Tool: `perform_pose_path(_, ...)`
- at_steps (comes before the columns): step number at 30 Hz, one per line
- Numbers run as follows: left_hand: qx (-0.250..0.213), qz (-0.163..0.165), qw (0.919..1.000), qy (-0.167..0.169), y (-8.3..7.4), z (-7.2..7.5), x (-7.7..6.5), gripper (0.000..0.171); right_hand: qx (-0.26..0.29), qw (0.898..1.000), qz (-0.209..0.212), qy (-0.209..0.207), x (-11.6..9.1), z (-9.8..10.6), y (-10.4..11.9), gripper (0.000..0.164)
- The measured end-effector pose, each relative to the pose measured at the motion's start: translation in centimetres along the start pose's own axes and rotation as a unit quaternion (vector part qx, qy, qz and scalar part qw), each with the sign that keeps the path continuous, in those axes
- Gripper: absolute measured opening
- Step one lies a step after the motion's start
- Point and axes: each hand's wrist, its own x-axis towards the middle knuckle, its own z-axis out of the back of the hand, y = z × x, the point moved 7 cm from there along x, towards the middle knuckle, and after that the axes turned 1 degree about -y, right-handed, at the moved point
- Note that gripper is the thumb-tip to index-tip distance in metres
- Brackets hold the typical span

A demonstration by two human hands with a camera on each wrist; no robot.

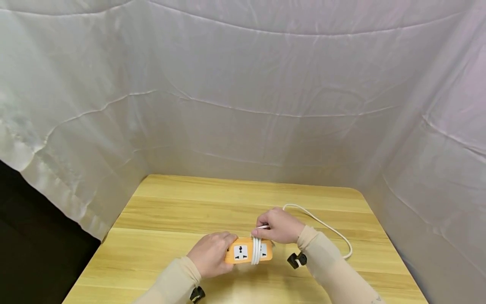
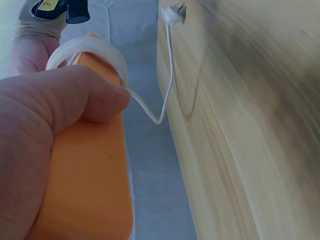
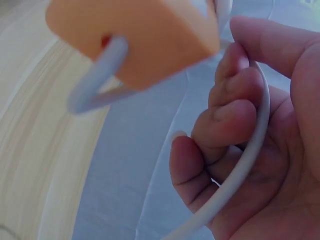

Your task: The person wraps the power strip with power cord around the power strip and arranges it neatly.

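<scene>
An orange power strip with white socket faces is gripped at its left end by my left hand. Several turns of white cable lie around the strip, right of its middle. Just above these turns, my right hand pinches the cable between thumb and fingers. In the right wrist view, the cable runs across the curled fingers and palm, and the strip's orange end shows where the cable leaves it. The left wrist view shows the left thumb pressed along the strip's orange casing.
From the right hand, loose cable curves over the wooden table toward the right forearm. A white plug-like end lies on the wood in the left wrist view. Pale curtains enclose the table's back and sides.
</scene>
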Motion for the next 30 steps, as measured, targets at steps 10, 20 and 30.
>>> perform_pose_path(10, 0.024, 0.027, 0.9989, -0.029, 0.3, 0.1, 0.1, 0.057, -0.02, 0.999, -0.008, -0.042, 0.1, 0.0, 0.9, 0.025)
perform_pose_path(20, 0.015, 0.064, 0.9964, -0.053, 0.7, 0.2, 0.3, 0.05, -0.014, 0.997, -0.036, -0.071, -0.1, -0.3, 1.5, 0.026)
perform_pose_path(30, -0.002, 0.103, 0.9901, -0.096, 1.9, 1.0, 0.7, 0.056, -0.017, 0.994, -0.042, -0.096, -0.1, 0.0, 2.3, 0.022)
